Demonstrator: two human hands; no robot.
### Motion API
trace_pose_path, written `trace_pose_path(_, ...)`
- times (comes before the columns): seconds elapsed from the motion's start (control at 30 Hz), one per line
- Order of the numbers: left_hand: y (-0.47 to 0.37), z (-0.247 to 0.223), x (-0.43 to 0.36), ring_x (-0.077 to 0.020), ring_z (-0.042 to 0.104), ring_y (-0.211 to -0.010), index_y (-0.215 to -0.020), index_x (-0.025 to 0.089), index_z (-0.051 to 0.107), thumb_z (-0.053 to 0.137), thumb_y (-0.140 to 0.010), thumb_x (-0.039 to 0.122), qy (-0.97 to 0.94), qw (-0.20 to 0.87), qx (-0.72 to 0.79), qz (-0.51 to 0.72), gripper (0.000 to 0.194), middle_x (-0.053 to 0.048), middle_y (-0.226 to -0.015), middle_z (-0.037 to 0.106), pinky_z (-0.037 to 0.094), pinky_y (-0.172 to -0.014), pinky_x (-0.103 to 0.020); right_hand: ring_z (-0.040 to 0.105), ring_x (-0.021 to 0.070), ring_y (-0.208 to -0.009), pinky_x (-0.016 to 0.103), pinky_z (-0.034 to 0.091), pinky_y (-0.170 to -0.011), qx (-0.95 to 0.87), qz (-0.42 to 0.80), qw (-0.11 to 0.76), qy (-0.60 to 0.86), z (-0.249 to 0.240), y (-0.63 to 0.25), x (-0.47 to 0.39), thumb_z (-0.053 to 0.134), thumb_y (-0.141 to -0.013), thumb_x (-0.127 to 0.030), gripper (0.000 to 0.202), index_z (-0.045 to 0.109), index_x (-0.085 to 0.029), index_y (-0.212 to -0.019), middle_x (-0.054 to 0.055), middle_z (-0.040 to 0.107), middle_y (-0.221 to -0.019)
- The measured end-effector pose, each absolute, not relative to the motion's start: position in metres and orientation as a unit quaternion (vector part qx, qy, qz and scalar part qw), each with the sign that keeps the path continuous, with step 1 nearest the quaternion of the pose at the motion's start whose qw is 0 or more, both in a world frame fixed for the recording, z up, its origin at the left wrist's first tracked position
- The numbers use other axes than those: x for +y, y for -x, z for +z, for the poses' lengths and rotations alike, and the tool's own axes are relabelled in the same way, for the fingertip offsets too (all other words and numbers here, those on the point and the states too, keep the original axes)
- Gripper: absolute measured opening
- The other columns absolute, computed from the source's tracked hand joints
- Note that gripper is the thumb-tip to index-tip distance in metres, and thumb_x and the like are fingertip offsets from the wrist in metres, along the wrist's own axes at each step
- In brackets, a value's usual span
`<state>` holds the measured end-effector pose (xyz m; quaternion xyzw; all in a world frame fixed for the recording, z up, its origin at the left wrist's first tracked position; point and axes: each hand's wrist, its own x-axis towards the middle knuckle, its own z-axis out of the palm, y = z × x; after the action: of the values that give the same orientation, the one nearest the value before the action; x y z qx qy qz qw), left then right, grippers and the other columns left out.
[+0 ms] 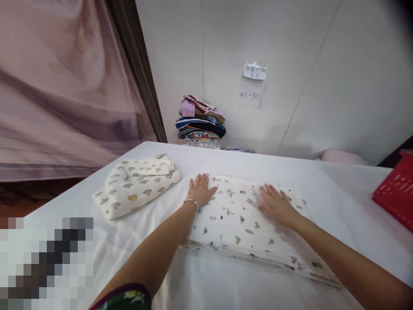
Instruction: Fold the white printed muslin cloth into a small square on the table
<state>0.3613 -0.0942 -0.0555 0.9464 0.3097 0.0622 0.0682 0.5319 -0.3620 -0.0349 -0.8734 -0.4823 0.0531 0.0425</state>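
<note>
A white cloth with small plant and bird prints [232,215] lies folded in flat layers on the white-covered table [129,254]. My left hand [201,190] rests with spread fingers on its far left corner, a bracelet at the wrist. On the right part of the same cloth, my right hand [278,206] lies flat, fingers apart and slightly blurred. Left of my left hand, apart from it, is a loosely folded cream cloth with grey-green mushroom-like prints [138,185].
A stack of folded fabrics [201,122] stands beyond the table's far edge. At the right edge is a red perforated basket [398,189]. A pink curtain [71,86] hangs at the left, and handwritten notes [254,72] are on the wall.
</note>
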Motion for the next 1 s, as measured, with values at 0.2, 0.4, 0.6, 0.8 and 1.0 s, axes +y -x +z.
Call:
trace_pose_path(0.2, -0.362, -0.055, -0.093, -0.0278, 0.009, -0.137, -0.137, 0.019, 0.034, 0.022, -0.084, 0.062, -0.947, 0.062, 0.31, 0.063, 0.069, -0.006, -0.149, 0.021, 0.011, -0.108, -0.052, 0.005, 0.0287, -0.137, 0.051, 0.005, -0.109, -0.559, 0.084, 0.082, 0.821, -0.036, -0.51, -0.27, 0.015, -0.082, -0.071, 0.082, 0.023, -0.014, -0.142, 0.009, 0.011, -0.15)
trace_pose_path(0.4, -0.362, -0.054, -0.091, -0.0273, 0.011, -0.137, -0.137, 0.019, 0.034, 0.022, -0.084, 0.061, -0.948, 0.056, 0.307, 0.059, 0.069, -0.005, -0.149, 0.021, 0.014, -0.108, -0.052, 0.002, 0.0238, -0.138, 0.048, 0.005, -0.109, -0.545, 0.127, 0.074, 0.826, -0.043, -0.536, -0.266, 0.01, -0.083, -0.069, 0.078, 0.021, -0.019, -0.143, 0.006, 0.006, -0.151)
trace_pose_path(0.6, -0.363, -0.053, -0.091, -0.028, 0.012, -0.137, -0.137, 0.017, 0.034, 0.02, -0.084, 0.061, -0.95, 0.052, 0.301, 0.061, 0.07, -0.006, -0.148, 0.021, 0.015, -0.107, -0.053, 0.002, 0.0246, -0.138, 0.049, 0.0, -0.108, -0.392, 0.097, 0.036, 0.914, -0.048, -0.587, -0.314, 0.016, -0.085, -0.064, 0.076, 0.021, -0.017, -0.143, 0.006, 0.007, -0.151)
trace_pose_path(0.8, -0.363, -0.054, -0.09, -0.0288, 0.013, -0.136, -0.137, 0.017, 0.035, 0.021, -0.084, 0.06, -0.951, 0.053, 0.3, 0.06, 0.07, -0.006, -0.148, 0.022, 0.016, -0.106, -0.056, 0.005, 0.0219, -0.138, 0.045, 0.006, -0.109, -0.383, 0.092, 0.047, 0.918, -0.053, -0.606, -0.337, 0.014, -0.085, -0.063, 0.074, 0.022, -0.018, -0.143, 0.004, 0.01, -0.151)
trace_pose_path(1.0, -0.365, -0.055, -0.089, -0.0295, 0.014, -0.136, -0.137, 0.016, 0.035, 0.021, -0.083, 0.062, -0.951, 0.058, 0.295, 0.068, 0.072, -0.007, -0.148, 0.022, 0.016, -0.105, -0.057, 0.008, 0.0255, -0.137, 0.052, 0.007, -0.107, -0.327, 0.063, 0.046, 0.942, -0.058, -0.618, -0.382, 0.017, -0.087, -0.061, 0.069, 0.024, -0.019, -0.142, 0.007, 0.013, -0.15)
